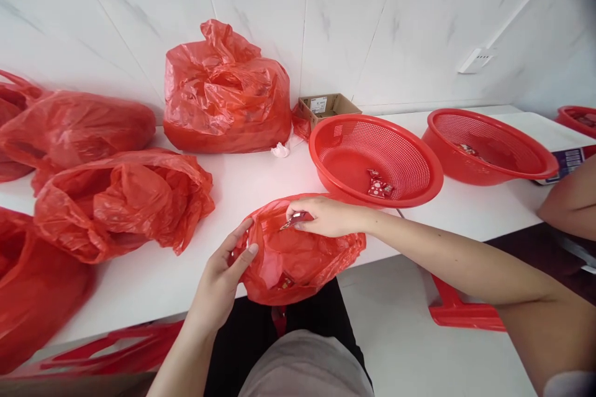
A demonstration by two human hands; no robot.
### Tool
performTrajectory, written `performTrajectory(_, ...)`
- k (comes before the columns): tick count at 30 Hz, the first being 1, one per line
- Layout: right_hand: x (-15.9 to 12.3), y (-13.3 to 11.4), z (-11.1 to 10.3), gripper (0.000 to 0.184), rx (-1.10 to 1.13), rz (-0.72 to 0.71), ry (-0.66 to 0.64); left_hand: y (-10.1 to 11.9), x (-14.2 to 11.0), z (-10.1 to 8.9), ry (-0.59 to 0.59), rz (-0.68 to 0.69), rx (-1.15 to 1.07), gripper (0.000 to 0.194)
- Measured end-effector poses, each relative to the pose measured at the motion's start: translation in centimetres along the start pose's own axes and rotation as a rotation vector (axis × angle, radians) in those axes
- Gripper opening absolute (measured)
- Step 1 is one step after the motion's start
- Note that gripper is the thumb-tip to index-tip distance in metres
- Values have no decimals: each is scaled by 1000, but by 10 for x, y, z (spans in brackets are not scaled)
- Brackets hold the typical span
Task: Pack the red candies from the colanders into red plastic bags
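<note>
The right hand (pixel 328 217) pinches a red-wrapped sweet (pixel 293 221) (print too small to read) over a red plastic bag (pixel 293 267), while the left hand (pixel 218 279) rests its spread fingers against the bag's rim.

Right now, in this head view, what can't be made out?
All in the head view:
Item in the right hand: fingers cover most of it, so its kind is unclear.
Bag under the hands: its folds hide the contents.
Device: a co-worker's forearm and a basket partly cover it; too small to read.
Lower-left bag: blurred, cut off by the left edge.
</note>
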State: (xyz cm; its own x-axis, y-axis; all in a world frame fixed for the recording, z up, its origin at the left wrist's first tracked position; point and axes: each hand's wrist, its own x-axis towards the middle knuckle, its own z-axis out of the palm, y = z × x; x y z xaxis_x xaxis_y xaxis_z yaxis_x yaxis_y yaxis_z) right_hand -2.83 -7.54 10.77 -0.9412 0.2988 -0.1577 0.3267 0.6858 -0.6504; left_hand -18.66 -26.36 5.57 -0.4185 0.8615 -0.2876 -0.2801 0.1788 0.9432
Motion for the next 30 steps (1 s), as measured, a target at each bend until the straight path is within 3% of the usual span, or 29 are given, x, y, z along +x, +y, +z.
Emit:
performTrajectory(4, -2, 3, 0, 16, -54, 10, 21, 9, -4, 2, 28, -22, -99, 80)
performTrajectory(8, -5, 1, 1, 37, -105, -80, 84, 14, -7, 0, 70, -29, -138, 77)
performTrajectory(12, -8, 6, -24, 32, 15, -124, 289, 12, -6, -2, 85, -9, -162, 73)
performTrajectory(14, -11, 24, -51, 32, -31, -18, 424, 11, -7, -1, 87, -7, -156, 73)
performTrajectory(16, -17, 57, -81, 45, -176, 188, 423, 11, -9, 1, 93, -6, -146, 74)
performTrajectory(19, -31, 117, -111, 92, -307, 710, 135, 12, -12, 2, 108, -11, -145, 77)
performTrajectory(21, -41, 149, -116, 102, -234, 840, -21, 13, -14, 1, 120, -15, -151, 77)
performTrajectory(23, -48, 169, -110, 89, -131, 845, -109, 12, -13, -1, 119, -23, -158, 75)
performTrajectory(26, -52, 179, -100, 57, -25, 803, -153, 9, -11, -4, 91, -35, -164, 74)
performTrajectory(28, -52, 178, -101, 42, 8, 764, -138, 8, -10, -5, 82, -38, -162, 74)
performTrajectory(30, -51, 174, -111, 35, 50, 699, -38, 7, -10, -7, 83, -37, -157, 73)
